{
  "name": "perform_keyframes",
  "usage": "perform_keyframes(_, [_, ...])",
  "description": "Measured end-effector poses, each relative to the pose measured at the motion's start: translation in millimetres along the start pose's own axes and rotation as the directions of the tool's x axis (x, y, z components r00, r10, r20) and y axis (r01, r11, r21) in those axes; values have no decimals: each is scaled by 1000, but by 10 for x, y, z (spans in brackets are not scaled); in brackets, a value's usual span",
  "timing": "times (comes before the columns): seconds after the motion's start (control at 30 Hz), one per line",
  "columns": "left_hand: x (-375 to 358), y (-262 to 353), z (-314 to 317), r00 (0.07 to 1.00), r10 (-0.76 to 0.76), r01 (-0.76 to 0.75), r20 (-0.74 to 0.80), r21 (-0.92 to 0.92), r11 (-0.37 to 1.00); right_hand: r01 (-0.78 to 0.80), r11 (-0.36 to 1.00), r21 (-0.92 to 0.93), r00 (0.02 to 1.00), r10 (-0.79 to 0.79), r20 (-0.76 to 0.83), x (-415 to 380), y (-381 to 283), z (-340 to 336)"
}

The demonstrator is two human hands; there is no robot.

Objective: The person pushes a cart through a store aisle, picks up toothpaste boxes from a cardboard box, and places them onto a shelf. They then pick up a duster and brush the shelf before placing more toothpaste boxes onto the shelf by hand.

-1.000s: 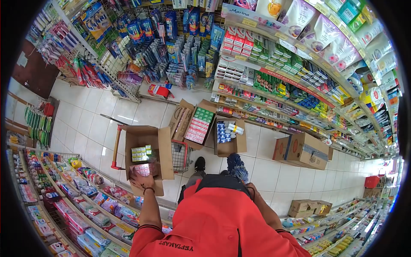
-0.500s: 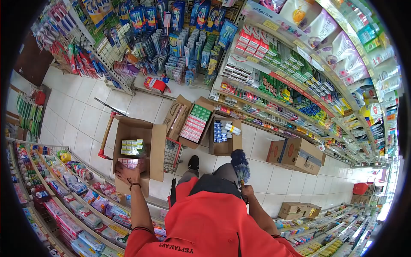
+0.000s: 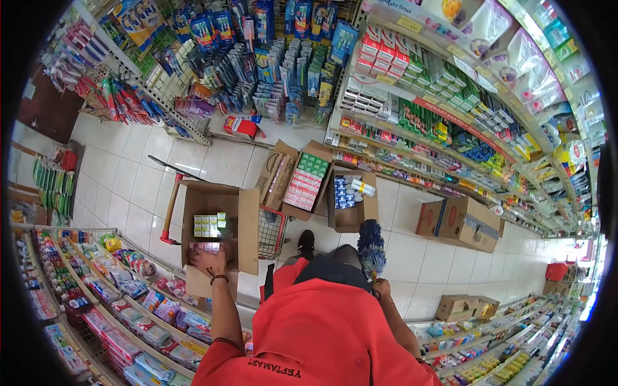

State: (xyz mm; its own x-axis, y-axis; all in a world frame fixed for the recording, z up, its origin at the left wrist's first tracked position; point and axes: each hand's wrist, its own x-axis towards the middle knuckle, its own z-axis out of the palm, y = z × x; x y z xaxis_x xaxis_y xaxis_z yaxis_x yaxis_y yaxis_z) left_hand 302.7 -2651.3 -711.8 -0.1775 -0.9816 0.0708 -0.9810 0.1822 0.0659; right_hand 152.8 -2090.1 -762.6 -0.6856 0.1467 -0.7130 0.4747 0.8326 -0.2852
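My left hand [image 3: 208,260] reaches over the near edge of an open cardboard box [image 3: 248,222], its fingers spread on pink-and-white small boxes [image 3: 205,248]. Beyond them in the same box sit green-and-white small boxes [image 3: 210,225]. In my right hand [image 3: 382,287] is the handle of a duster [image 3: 371,248] with blue-grey bristles, pointing away from me. Past the duster stands an open carton [image 3: 351,222] with blue-and-white packs and white tubes. Left of that, another carton holds green and pink boxes [image 3: 306,183].
A red-and-grey basket [image 3: 272,233] stands beside the open box. Closed cartons [image 3: 460,223] lie on the floor to the right. Stocked shelves [image 3: 444,109] line the far side, hanging toothbrushes [image 3: 277,64] the back, more shelves [image 3: 154,321] the near left. A handle bar [image 3: 172,209] stands left.
The whole view has shifted, so the boxes and shelves appear slightly farther right. My left hand stays at the pink-and-white boxes, and my right hand still has the duster.
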Motion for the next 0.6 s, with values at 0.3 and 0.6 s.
perform_keyframes(0.3, [145, 5, -71, 999, -1, -4, 46, 114, 993, 55, 996, 71, 998, -52, -47, -19, 440, 291])
perform_keyframes(0.6, [215, -16, -188, 996, 2, -9, 92, 76, 997, 20, 998, 57, 999, -17, -42, -130, 122, 307])
